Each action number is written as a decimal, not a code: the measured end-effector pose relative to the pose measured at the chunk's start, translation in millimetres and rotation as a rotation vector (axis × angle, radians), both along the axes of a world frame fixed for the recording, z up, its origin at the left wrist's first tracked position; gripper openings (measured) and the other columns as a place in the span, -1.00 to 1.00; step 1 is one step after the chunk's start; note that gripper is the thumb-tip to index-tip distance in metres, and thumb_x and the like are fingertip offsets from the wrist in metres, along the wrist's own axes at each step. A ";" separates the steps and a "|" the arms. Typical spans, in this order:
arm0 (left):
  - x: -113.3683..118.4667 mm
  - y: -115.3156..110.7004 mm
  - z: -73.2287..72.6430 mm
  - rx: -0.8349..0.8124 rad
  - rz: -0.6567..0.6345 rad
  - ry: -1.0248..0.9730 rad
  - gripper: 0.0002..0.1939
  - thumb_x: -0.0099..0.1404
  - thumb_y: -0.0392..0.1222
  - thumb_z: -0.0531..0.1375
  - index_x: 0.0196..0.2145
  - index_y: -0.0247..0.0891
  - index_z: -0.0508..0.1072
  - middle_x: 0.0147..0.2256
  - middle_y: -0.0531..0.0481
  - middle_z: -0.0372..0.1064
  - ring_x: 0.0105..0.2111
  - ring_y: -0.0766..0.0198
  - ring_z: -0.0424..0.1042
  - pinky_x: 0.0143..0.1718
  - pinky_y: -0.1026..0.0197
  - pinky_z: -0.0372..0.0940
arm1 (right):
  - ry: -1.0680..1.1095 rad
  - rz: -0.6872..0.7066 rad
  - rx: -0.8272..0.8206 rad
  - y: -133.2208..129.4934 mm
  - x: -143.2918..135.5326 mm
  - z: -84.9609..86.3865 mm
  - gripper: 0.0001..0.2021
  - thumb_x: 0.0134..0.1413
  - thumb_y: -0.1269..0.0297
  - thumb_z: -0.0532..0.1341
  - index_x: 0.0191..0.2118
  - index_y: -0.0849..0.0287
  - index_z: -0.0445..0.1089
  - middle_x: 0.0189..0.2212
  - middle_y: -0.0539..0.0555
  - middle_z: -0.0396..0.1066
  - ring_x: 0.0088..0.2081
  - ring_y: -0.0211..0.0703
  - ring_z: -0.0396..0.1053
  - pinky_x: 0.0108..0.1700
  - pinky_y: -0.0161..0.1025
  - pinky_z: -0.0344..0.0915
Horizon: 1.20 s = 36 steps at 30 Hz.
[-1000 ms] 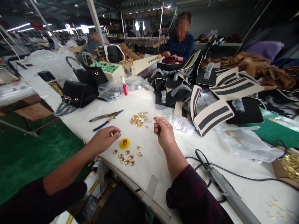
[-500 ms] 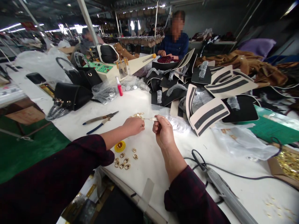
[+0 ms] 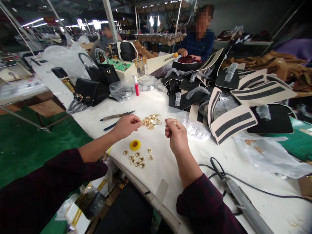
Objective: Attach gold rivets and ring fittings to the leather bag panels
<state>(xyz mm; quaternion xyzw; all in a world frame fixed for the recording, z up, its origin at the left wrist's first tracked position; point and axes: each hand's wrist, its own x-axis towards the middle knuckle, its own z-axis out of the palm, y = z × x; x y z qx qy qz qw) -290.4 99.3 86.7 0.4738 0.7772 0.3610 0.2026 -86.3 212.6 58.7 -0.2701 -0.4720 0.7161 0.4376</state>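
My right hand (image 3: 177,134) grips a small screwdriver (image 3: 162,123) with a pale handle, its thin shaft pointing left. The tip lies over or beside a pile of gold metal fittings (image 3: 149,122). Left of that pile is my left hand (image 3: 127,126), thumb and fingertips pinched together; whatever they hold is too small to make out. Nearer to me, several gold ring fittings (image 3: 136,159) lie loose on the white table (image 3: 158,169). Beside them sits a round yellow dish (image 3: 135,145) with a brownish middle.
Pliers (image 3: 117,116) lie beyond my left forearm. Black handbags (image 3: 91,92) and a red bottle (image 3: 136,87) stand farther back. Black and beige bag panels (image 3: 234,123) heap up at right. A grey corded tool (image 3: 241,198) lies near my right sleeve. A co-worker (image 3: 202,42) sits opposite.
My left hand has drawn left, away from the screwdriver tip, uncovering the gold pile. The right hand still holds the screwdriver. The view has turned slightly left.
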 end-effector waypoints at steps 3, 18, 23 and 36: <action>1.3 -50.0 1.0 0.176 0.228 -0.502 -0.69 0.16 -0.02 0.39 -0.24 -0.27 0.52 -0.32 -0.05 0.54 -0.38 0.23 0.54 -0.57 0.31 0.28 | -0.209 0.206 0.237 -22.0 -8.7 -0.4 -0.72 0.15 0.01 0.39 -0.25 0.15 0.56 -0.59 -0.11 0.28 -0.55 -0.30 0.17 -0.47 -0.29 0.11; 82.8 -140.6 -19.6 0.477 0.378 -1.518 -0.76 0.19 -0.37 0.46 -0.18 -0.26 0.58 -0.29 0.00 0.52 -0.36 0.29 0.59 -0.48 0.36 0.50 | -0.552 0.424 0.637 -54.7 -28.1 -24.3 -0.79 0.21 0.11 0.31 -0.19 0.10 0.62 -0.29 0.05 0.60 -0.32 -0.14 0.45 -0.21 -0.21 0.32; 89.1 -139.5 -26.3 0.464 0.465 -1.612 -0.85 0.32 -0.43 0.33 -0.16 -0.30 0.56 -0.26 -0.07 0.54 -0.35 0.29 0.61 -0.45 0.35 0.55 | -0.540 0.387 0.565 -52.0 -26.8 -25.8 -0.76 0.20 0.08 0.31 -0.21 0.13 0.61 -0.39 0.02 0.55 -0.37 -0.15 0.42 -0.26 -0.23 0.31; 95.1 -137.1 -26.7 0.457 0.556 -1.503 -0.86 0.26 -0.46 0.39 -0.24 -0.34 0.58 -0.37 -0.01 0.54 -0.40 0.30 0.60 -0.42 0.34 0.58 | -0.560 0.375 0.547 -52.2 -27.0 -26.9 -0.75 0.19 0.08 0.30 -0.20 0.12 0.62 -0.40 0.01 0.55 -0.39 -0.16 0.40 -0.27 -0.23 0.31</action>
